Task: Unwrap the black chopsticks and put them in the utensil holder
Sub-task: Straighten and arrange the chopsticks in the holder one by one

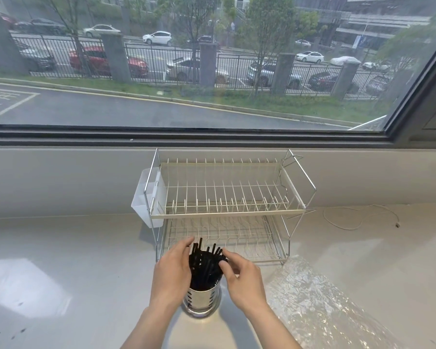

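Black chopsticks upright in utensil holder, tips fanned.

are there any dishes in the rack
No, both tiers of the rack are bare wire; the chopsticks stand in the holder.

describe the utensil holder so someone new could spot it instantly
Start at the two-tier wire dish rack below the window. On the counter just in front of it stands the utensil holder, a shiny slotted metal cylinder. Unlike the white plastic caddy hanging on the rack, it holds black chopsticks.
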Demonstrator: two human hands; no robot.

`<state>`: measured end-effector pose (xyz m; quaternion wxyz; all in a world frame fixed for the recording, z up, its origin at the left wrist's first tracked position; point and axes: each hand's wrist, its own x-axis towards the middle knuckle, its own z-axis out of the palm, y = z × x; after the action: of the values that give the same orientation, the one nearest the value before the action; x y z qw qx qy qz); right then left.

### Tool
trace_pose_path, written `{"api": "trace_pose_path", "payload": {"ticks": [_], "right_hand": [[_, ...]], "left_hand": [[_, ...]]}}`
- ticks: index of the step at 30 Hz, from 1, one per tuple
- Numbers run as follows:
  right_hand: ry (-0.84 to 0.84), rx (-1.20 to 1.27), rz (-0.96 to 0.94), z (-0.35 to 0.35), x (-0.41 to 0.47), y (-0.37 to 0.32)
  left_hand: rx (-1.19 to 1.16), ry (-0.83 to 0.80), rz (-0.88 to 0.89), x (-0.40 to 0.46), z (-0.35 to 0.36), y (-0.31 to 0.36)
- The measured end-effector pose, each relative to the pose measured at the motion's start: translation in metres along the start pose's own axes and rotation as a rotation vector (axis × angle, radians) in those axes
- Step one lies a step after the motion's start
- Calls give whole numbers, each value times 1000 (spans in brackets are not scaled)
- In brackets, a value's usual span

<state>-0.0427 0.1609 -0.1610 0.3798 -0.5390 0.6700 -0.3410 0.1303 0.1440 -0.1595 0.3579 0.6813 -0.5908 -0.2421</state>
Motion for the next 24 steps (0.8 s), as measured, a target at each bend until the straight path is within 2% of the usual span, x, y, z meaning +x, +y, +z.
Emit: {"api": "trace_pose_path", "payload": {"ticks": [2,4,6,8,10,12,14,17,21,24], "right_hand": [[60,-7,1,2,1,-3],[100,-9,-1,4,0,-4],[101,-12,-2,4,-1,-5],[78,2,-1,3,-1,-5],[56,10,1,2,-1,-5],[58,10,2,1,0,-5],[85,18,8,0,1,-6],[136,33,18,1,0,-7],[98,173,53,3,0,-5],[25,296,111,3,-2,-3]], "left_hand": [[-129,-16,-56,-3,1,1],[-189,-68,-6,-4,3,3],[-124,-196,103,-7,8,5],[56,-295,204,-10,13,6],[171,-253,231,-7,18,7],[155,-135,150,-3,19,10],[61,-24,-5,1,19,13],[-152,-8,-142,2,15,10],[-255,-68,-66,-2,13,12],[-47,-155,87,-6,19,19]]}}
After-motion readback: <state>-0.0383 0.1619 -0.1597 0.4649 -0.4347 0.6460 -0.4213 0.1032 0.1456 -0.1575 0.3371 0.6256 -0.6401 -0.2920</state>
